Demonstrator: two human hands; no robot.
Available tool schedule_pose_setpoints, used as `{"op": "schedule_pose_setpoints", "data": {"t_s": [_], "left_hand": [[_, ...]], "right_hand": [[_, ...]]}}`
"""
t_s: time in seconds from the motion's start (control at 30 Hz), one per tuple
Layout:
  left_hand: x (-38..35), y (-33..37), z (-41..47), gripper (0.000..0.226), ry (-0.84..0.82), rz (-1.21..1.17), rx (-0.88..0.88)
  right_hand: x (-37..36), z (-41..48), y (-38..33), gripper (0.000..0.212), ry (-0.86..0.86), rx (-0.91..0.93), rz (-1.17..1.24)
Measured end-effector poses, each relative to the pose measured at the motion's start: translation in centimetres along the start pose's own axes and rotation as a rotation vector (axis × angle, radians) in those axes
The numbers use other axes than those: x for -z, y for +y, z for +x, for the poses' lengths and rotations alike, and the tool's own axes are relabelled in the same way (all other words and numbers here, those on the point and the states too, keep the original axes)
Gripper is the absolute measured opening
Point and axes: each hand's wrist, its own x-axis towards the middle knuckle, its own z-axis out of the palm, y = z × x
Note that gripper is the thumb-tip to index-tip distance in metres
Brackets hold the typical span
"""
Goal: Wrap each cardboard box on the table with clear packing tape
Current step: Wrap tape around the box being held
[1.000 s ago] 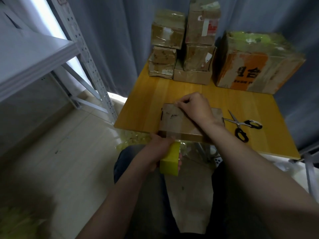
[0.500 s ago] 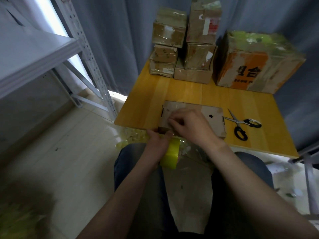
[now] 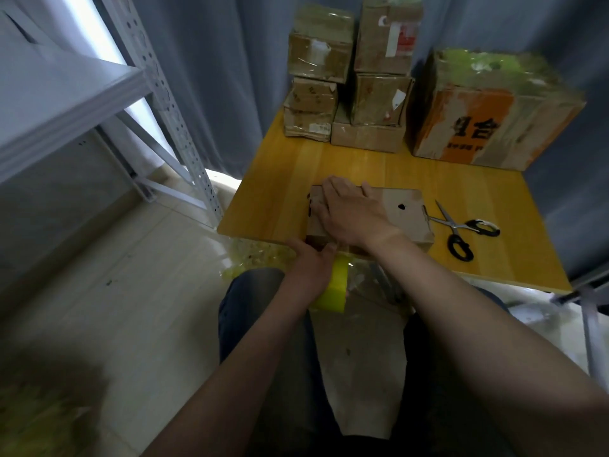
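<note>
At the near edge of the yellow wooden table [image 3: 296, 179], the right hand [image 3: 349, 212] presses flat, fingers straight, on the flat brown cardboard box [image 3: 402, 212], apparently steadying it. The left hand [image 3: 309, 265] grips the yellow packing-tape roll [image 3: 334, 290] just below, likely to draw it taut.

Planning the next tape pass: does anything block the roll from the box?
Nothing visible does. The left hand holds the yellow tape roll just under the near edge of the box. The right hand lies flat on the box top; the scissors lie to its right.
</note>
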Motion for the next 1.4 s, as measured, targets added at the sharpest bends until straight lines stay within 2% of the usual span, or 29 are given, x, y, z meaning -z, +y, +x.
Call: {"op": "schedule_pose_setpoints", "data": {"t_s": [0.13,0.2,0.23,0.3,0.33,0.37,0.4,0.43,0.5,0.53,0.57,0.6,0.67,0.73,0.8,0.87,0.97,1.13,1.2,1.3,1.4], "left_hand": [[0.0,-0.6,-0.6,0.078,-0.003,-0.021,-0.076],[0.3,-0.6,-0.7,0.074,-0.011,-0.029,-0.086],[0.4,-0.5,-0.6,0.071,-0.02,-0.026,-0.081],[0.7,-0.2,-0.6,0.068,-0.041,-0.046,-0.054],[1.0,0.0,-0.5,0.065,-0.047,-0.054,-0.04],[1.5,0.0,-0.5,0.056,-0.045,-0.058,-0.028],[1.9,0.1,-0.3,0.041,-0.038,-0.058,-0.029],[2.5,0.1,-0.2,0.024,-0.023,-0.045,-0.04],[3.7,0.2,0.3,0.012,0.073,0.121,-0.129],[4.3,0.2,0.7,0.018,0.156,0.266,-0.231],[4.8,0.1,1.3,0.036,0.238,0.399,-0.371],[5.3,-0.1,2.0,0.054,0.279,0.509,-0.531],[5.8,-0.4,3.6,0.077,0.184,0.739,-0.799],[5.8,-1.0,5.1,0.088,0.056,0.931,-0.953],[5.6,-0.9,5.7,0.082,-0.003,1.015,-1.024],[5.3,-0.5,5.6,0.071,-0.012,1.012,-1.019],[4.9,0.2,5.4,0.067,0.003,0.974,-1.011],[5.0,0.9,6.9,0.078,0.039,1.061,-1.089],[5.5,1.8,6.7,0.081,0.051,1.024,-1.125],[5.8,4.1,6.2,0.09,0.08,0.993,-1.031],[5.3,6.2,6.5,0.068,0.086,1.072,-0.993]], "right_hand": [[0.1,1.0,1.1,0.055,0.071,0.051,0.063],[0.5,1.0,1.6,0.047,0.123,0.116,0.184],[0.9,0.5,1.6,0.043,0.199,0.152,0.32],[1.4,-1.4,1.5,0.032,0.481,0.183,0.622],[1.8,-2.6,1.3,0.034,0.616,0.151,0.742],[2.1,-4.0,1.1,0.049,0.679,0.086,0.824],[2.6,-5.2,0.9,0.063,0.648,0.023,0.852],[3.2,-6.5,0.8,0.072,0.522,-0.046,0.836],[3.8,-8.4,0.9,0.075,0.079,-0.174,0.763],[3.6,-8.7,1.3,0.074,-0.153,-0.229,0.728],[3.1,-9.1,1.5,0.075,-0.33,-0.271,0.704],[2.2,-9.2,1.7,0.076,-0.43,-0.293,0.695],[-0.2,-9.5,2.0,0.076,-0.461,-0.29,0.713],[-2.1,-10.0,1.7,0.061,-0.376,-0.235,0.769],[-3.1,-10.6,0.8,0.041,-0.226,-0.229,0.9],[-3.7,-10.8,0.5,0.049,-0.109,-0.247,1.05],[-3.4,-11.3,0.4,0.053,-0.029,-0.218,1.209],[-1.2,-11.8,0.1,0.042,0.051,-0.23,1.408],[-0.4,-12.2,-0.1,0.034,0.111,-0.197,1.371],[1.0,-12.7,0.0,0.032,0.216,-0.132,1.344],[2.7,-12.5,0.3,0.035,0.296,-0.143,1.342]]}}
